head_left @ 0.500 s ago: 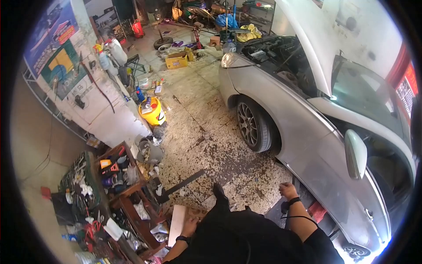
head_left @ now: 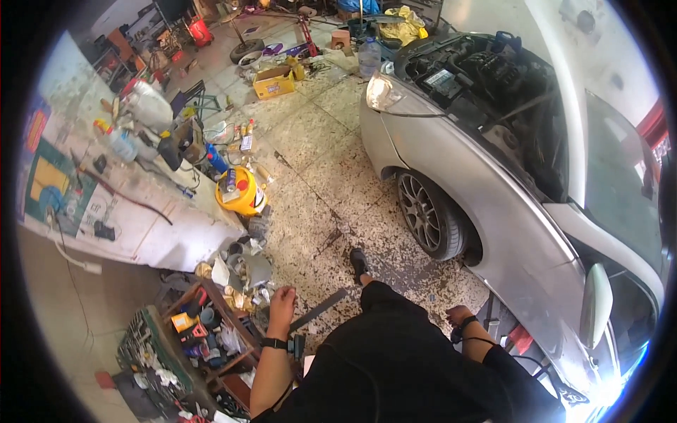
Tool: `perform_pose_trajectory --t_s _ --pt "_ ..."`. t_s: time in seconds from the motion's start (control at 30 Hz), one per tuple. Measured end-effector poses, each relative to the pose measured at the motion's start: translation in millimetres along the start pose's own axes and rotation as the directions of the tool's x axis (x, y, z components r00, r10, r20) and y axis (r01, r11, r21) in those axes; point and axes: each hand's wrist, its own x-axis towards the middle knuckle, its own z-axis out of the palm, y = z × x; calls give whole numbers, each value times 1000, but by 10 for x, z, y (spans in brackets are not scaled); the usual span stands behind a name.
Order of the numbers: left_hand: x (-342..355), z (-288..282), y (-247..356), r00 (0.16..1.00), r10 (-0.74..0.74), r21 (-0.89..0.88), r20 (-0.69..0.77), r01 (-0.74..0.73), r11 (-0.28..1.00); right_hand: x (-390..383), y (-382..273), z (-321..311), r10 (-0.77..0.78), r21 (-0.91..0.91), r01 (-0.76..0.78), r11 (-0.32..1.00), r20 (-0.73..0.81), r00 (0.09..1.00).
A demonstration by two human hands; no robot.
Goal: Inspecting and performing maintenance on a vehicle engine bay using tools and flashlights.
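My left hand (head_left: pixel 283 307) is raised above the floor near the grey bucket (head_left: pixel 252 271), its fingers loosely curled with nothing visible in them. A dark band and a small boxy device sit at that wrist. Low beside the silver car (head_left: pixel 486 190) hangs my right hand (head_left: pixel 459 314), fingers curled in and no object showing; its wrist wears a black watch (head_left: pixel 468 322). Neither hand touches the car. A long flat dark bar (head_left: pixel 321 310) lies on the floor just right of my left hand. One black shoe (head_left: pixel 359 261) is planted ahead of my body.
The car's hood (head_left: pixel 560 84) is up, its front wheel (head_left: pixel 425 213) turned outward. At left stand an open tool cabinet (head_left: pixel 229 352) and a yellow bucket (head_left: pixel 242 192) of bottles. A yellow carton (head_left: pixel 273 83) and a water jug (head_left: pixel 369 58) stand farther off.
My left hand has risen and moved forward, away from the pale box beside the cabinet. One foot has stepped ahead, and the view has shifted toward the car's front. My right hand stays low.
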Motion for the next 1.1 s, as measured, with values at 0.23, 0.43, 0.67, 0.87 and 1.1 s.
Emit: perform_pose_trajectory --t_s 0.23,0.43,0.67,0.87,1.1 --pt "725 -341 -584 996 8 179 86 -24 984 1792 -2118 -254 -455 -890 449 -72 430 780" --pt "1561 -784 -255 961 -273 98 -39 276 956 1430 -5382 425 -686 -622 526 581 -25 728" --pt "3745 -991 497 931 55 726 362 -319 609 1254 -7010 610 -521 -105 511 853 -199 830" --pt "5522 -684 2695 928 -305 107 214 288 952 1279 -7151 120 -373 390 579 716 -488 789" --pt "7463 -447 3881 989 -83 167 120 62 984 1418 -7701 -436 -272 484 671 562 -657 703"
